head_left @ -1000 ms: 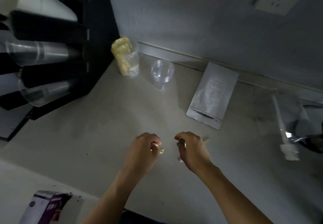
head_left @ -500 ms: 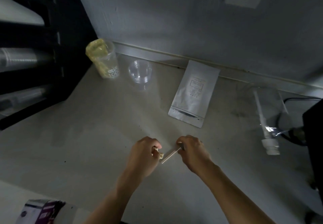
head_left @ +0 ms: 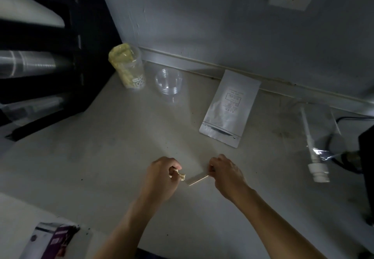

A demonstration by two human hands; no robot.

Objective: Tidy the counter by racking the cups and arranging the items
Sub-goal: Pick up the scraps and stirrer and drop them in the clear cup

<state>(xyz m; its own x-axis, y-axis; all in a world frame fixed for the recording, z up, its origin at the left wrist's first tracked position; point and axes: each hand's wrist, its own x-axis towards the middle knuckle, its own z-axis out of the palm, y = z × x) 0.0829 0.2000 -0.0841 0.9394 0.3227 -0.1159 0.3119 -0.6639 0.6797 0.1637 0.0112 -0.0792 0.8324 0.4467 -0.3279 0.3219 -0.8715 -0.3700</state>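
My left hand (head_left: 162, 174) is closed on a small crumpled yellowish scrap (head_left: 181, 176) low over the counter (head_left: 101, 157). My right hand (head_left: 226, 172) pinches one end of a thin pale stick (head_left: 199, 179) that points toward the left hand. An empty clear plastic cup (head_left: 169, 83) stands near the back wall. Beside it a clear measuring cup (head_left: 129, 66) holds yellow crumpled material. At the left a black cup rack (head_left: 60, 60) holds stacks of clear cups (head_left: 26, 62) lying sideways.
A silver flat pouch (head_left: 230, 107) lies right of the cups. Further right is a clear bag with a white pump (head_left: 313, 147) inside, and a black device with a cable (head_left: 366, 157) at the right edge. A purple package (head_left: 54, 240) lies bottom left.
The hands, close together before, have drawn apart, and the stick now shows between them. The camera view swung right, then back left.
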